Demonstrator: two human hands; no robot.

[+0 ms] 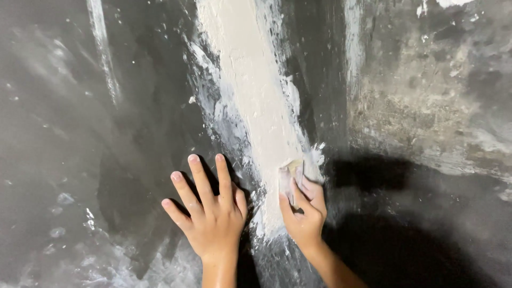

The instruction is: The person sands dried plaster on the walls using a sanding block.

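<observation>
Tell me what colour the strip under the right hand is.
Off-white, cream strip on dark grey wall; head view.

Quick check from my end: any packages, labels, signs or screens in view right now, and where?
None in view: only a dark grey wall with a pale plaster strip, the left hand flat on it, and the right hand pressing a small sanding piece to the strip.

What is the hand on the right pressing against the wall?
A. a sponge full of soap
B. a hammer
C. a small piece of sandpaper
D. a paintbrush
C: the right hand pinches a small tan piece of sandpaper flat on the pale filler strip.
</observation>
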